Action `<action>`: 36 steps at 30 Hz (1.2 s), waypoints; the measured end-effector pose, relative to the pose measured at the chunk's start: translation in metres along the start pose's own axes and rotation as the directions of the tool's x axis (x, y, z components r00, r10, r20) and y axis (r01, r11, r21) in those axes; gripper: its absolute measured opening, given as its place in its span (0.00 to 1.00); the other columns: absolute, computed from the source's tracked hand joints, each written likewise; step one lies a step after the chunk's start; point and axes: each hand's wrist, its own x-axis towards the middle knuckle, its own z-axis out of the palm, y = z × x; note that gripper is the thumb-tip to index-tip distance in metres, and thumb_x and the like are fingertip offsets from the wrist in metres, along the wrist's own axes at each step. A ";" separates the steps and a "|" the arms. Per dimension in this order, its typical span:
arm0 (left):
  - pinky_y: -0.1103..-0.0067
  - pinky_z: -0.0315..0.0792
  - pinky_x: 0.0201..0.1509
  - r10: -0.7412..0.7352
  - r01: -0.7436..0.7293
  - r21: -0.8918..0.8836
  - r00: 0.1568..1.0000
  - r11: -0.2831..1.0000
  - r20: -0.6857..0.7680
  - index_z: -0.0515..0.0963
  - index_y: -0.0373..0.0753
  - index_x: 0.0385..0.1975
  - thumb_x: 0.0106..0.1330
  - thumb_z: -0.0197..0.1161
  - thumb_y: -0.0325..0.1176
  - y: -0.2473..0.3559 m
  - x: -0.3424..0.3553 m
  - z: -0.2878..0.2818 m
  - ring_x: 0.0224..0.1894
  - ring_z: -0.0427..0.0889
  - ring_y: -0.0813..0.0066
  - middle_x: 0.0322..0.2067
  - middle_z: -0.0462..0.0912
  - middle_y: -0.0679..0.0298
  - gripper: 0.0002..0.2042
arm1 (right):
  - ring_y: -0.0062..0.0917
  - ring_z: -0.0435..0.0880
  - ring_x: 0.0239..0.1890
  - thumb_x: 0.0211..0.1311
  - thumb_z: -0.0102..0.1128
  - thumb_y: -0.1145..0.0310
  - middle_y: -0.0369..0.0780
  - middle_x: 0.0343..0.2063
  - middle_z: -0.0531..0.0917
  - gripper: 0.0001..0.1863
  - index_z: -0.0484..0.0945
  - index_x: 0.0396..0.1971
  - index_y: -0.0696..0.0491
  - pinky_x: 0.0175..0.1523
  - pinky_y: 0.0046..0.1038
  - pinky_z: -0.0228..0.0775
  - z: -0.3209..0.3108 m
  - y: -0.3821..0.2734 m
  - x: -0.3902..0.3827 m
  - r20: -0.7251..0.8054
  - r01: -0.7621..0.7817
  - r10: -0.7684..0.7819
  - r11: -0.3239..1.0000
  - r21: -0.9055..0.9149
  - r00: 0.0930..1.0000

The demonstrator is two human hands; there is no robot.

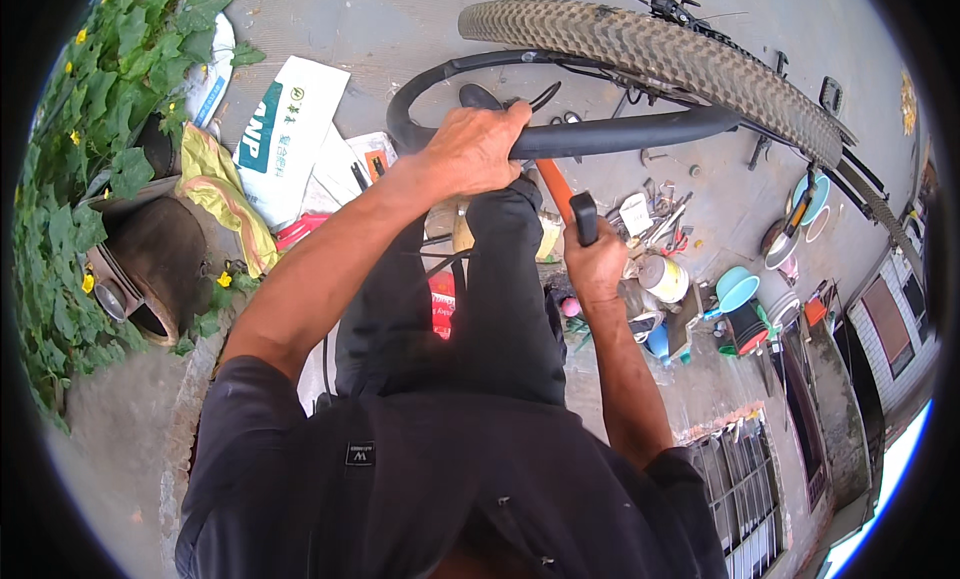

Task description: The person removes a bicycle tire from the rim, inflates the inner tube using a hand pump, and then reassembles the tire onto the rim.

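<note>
My left hand [472, 147] is closed round a thick, rounded black inner tube [630, 134] that loops out beside a bicycle's knobby tyre [640, 41]. A thin, dark curved piece [546, 96] stands out by its fingertips. Just to the right and nearer, my right hand [596, 264] grips the black handle [583, 217] of an orange tool [553, 187]. The tool's far end meets the lower side of the tube, close to my left fingers, and I cannot make out its tip. My dark-trousered legs are below both hands.
Loose hand tools [665, 214] and a white tub [663, 277] lie to the right, with blue basins [737, 287] beyond. At left are a white sack [290, 129], a yellow bag [225, 194], a large brown pot [160, 249] and leafy vines [60, 239].
</note>
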 end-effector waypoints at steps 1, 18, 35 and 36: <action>0.60 0.74 0.42 0.000 -0.001 0.014 1.000 1.000 0.017 0.68 0.36 0.44 0.52 0.67 0.34 0.003 -0.004 0.001 0.37 0.82 0.45 0.30 0.82 0.48 0.21 | 0.49 0.83 0.28 0.54 0.64 0.60 0.52 0.22 0.82 0.14 0.81 0.25 0.57 0.34 0.41 0.74 0.009 0.008 0.005 -0.016 -0.175 0.176 0.984 0.034 0.984; 0.61 0.74 0.44 0.188 -0.171 0.095 0.956 0.981 -0.224 0.68 0.35 0.42 0.52 0.68 0.28 0.014 -0.011 -0.006 0.41 0.80 0.47 0.36 0.78 0.50 0.19 | 0.45 0.86 0.38 0.49 0.67 0.75 0.53 0.37 0.83 0.19 0.80 0.45 0.60 0.43 0.34 0.78 -0.183 0.011 -0.090 0.122 0.156 -0.160 0.987 0.034 0.980; 0.60 0.74 0.43 0.198 -0.187 0.069 0.950 0.980 -0.243 0.69 0.35 0.46 0.51 0.67 0.27 0.050 -0.024 -0.007 0.39 0.80 0.46 0.36 0.78 0.49 0.22 | 0.24 0.86 0.32 0.55 0.66 0.71 0.49 0.30 0.86 0.12 0.82 0.37 0.62 0.38 0.28 0.77 -0.212 -0.006 -0.090 0.114 -0.128 0.122 0.991 0.046 0.986; 0.60 0.74 0.43 0.226 -0.213 0.075 0.942 0.974 -0.249 0.69 0.35 0.46 0.51 0.67 0.27 0.053 -0.022 -0.013 0.39 0.80 0.46 0.36 0.78 0.49 0.21 | 0.26 0.86 0.35 0.54 0.67 0.74 0.51 0.34 0.86 0.14 0.82 0.41 0.63 0.42 0.28 0.77 -0.255 -0.013 -0.124 0.081 -0.192 0.180 0.967 0.166 0.980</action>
